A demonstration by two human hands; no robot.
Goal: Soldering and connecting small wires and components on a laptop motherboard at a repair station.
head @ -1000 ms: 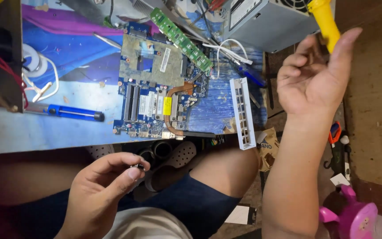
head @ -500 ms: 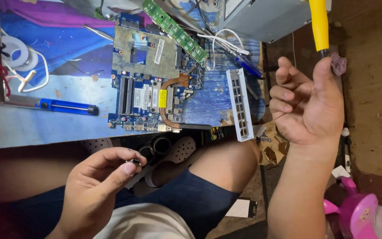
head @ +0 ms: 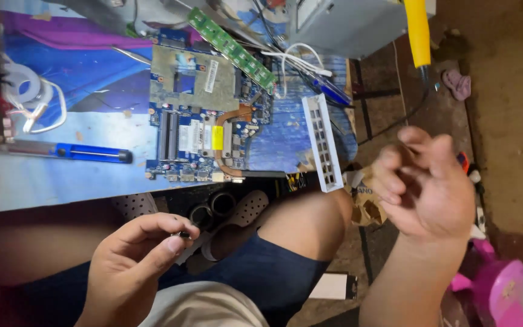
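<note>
Head view, looking down: at the bottom left, the left hand [head: 131, 266] is pinched shut, thumb and first finger holding a small dark part [head: 184, 234] that is too tiny to make out. It sits low, over the lap, near the table edge and not touching the board. At the right, the right hand [head: 428, 184] is up in the air with its fingers curled halfway in, and it holds nothing I can see. A bit higher, in the middle of the frame, the blue board [head: 204, 130] lies flat on the table [head: 43, 181] with a copper pipe on it. Just right of it leans a white metal plate [head: 322, 142] with holes. At the left lies a blue-handled tool [head: 89, 152], untouched. Farther up, a green strip [head: 231, 47] rests above the board, and a yellow handle [head: 417, 31] stands at the upper right. It looks like the work is partway: the board is bare and open, and the small part is off it, in the fingers.
</note>
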